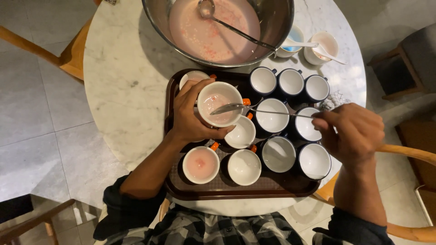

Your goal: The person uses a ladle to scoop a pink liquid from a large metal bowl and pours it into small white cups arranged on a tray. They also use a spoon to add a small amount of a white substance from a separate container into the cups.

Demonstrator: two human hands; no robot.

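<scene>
Cup (220, 103), white with an orange handle, sits in the left hand (193, 115), lifted just above the tray (172, 149). The left fingers wrap around the cup's side and base, pressed against it. Pink liquid with small bits fills the lower part of the cup.

The right hand (352, 131) holds a long spoon (254, 109) by the far end of its handle; its fingers are pinched together on that end. The spoon lies nearly level, and its bowl rests over the cup's rim, above the pink liquid.

On the dark brown tray stand many more cups. Those on the left have orange handles: one near the front edge (200, 164) holds pink liquid, and two beside it (244, 167) look empty. Those on the right are dark blue outside and white inside (290, 82), all seemingly empty.

The tray rests on a round marble desk (122, 81). Behind the tray is a big metal bowl (218, 29) of the pink liquid, with a ladle (227, 25) leaning in it. Right of the bowl stand two small cups (323, 45), each with a white spoon. Wooden chairs (59, 54) stand around the desk on a tiled floor.
</scene>
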